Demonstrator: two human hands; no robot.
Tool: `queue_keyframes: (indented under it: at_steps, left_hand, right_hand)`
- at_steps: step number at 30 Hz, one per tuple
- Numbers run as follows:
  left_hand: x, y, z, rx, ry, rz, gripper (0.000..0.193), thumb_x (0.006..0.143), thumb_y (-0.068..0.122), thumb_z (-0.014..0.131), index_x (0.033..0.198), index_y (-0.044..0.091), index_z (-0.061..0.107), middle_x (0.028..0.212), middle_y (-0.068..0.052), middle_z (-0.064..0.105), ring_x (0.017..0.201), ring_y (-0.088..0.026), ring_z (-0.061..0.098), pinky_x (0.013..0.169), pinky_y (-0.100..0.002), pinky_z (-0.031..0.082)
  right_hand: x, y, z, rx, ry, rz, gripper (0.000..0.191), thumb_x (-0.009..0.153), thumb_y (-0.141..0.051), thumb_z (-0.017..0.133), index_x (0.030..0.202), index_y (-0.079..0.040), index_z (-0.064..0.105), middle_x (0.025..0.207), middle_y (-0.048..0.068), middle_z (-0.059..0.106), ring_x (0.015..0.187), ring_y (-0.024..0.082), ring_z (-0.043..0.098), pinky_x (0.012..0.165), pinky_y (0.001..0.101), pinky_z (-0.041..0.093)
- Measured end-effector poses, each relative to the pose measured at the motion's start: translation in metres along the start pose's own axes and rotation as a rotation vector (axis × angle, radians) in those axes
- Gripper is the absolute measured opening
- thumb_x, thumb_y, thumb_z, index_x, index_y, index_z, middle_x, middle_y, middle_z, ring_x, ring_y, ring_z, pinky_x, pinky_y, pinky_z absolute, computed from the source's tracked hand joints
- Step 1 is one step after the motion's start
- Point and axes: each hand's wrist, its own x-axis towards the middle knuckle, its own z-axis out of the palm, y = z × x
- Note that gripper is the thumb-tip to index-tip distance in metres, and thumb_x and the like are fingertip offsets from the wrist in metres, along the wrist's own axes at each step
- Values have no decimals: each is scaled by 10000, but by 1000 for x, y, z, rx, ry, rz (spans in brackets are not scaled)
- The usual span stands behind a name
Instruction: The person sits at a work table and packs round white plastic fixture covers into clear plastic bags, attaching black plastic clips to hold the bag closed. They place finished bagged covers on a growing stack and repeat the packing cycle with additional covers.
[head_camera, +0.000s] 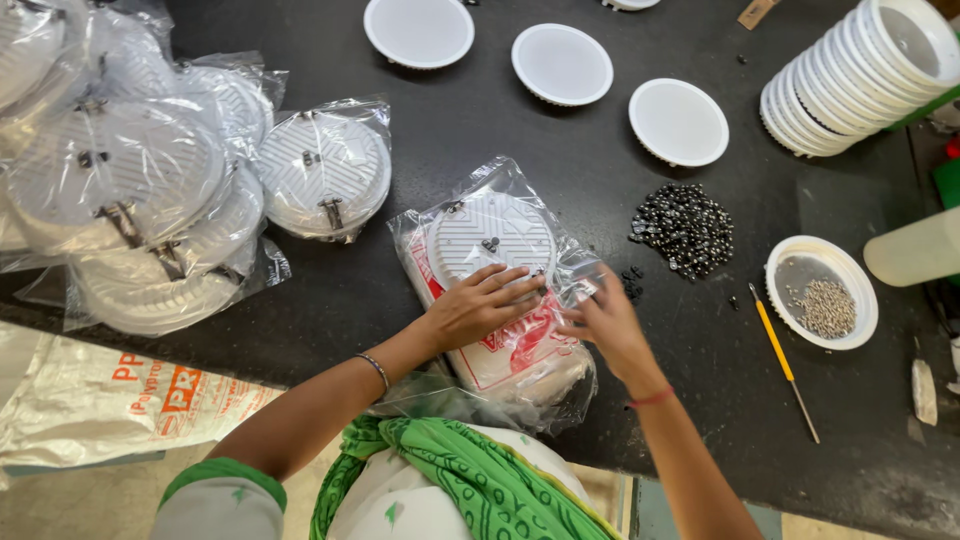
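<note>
Dark counter (480, 130) carries a bagged round white fitting (495, 240) at its near edge. Left hand (485, 305) lies spread flat on it; right hand (605, 320) pinches the clear bag (560, 370). Holding the disc firmly should keep the plastic from slipping.

round white lamp (490, 238), clear bag, flat on table

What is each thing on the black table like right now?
Round white lamp in clear plastic bag: bagged, lying flat.
Left hand: pressing flat on that bag.
Right hand: pinching the bag's edge.
Pile of bagged lamps: heaped.
White round covers: stacked, leaning.
Yellow-handled tool: lying untouched.
</note>
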Motion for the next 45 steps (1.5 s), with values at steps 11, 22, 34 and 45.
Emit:
queue_keyframes:
  at_steps: [11, 22, 34, 45]
  left_hand:
    - [39, 7, -22, -262, 207, -104, 318, 918, 95, 636, 1229, 47, 679, 1322, -116, 698, 1314, -277, 641, 1180, -465, 469]
    - [13, 13, -117, -1850, 476, -986, 606, 1057, 496, 422, 975, -48, 677, 1111, -278, 745, 962, -321, 754, 856, -450, 622]
    - [-6, 39, -129, -1309, 267, -1049, 315, 837, 232, 815, 1066, 25, 751, 1075, -111, 764, 986, -141, 704, 859, -299, 581]
    - [27, 47, -160, -727, 306, -925, 225, 803, 230, 866, 932, 59, 796, 789, -29, 636, 659, -109, 563, 598, -277, 464]
  right_hand:
    - [-40, -22, -72, -76, 191, -197, 330, 1013, -136, 566, 1312, 0, 589, 1236, 127, 694, 1014, 222, 725, 807, 346, 619]
    - [-7, -61, 22, -108, -394, -268, 324, 1017, -233, 622, 1198, 25, 695, 1137, 115, 728, 968, 143, 703, 837, 296, 595]
    - [-4, -58, 41, -238, -633, -161, 481, 960, -356, 669, 1261, 17, 707, 1109, 77, 760, 943, 118, 705, 790, 276, 591]
    - [-30, -108, 60, -552, -707, -319, 317, 906, -107, 732, 1202, 5, 727, 806, 58, 708, 721, 76, 597, 642, 278, 520]
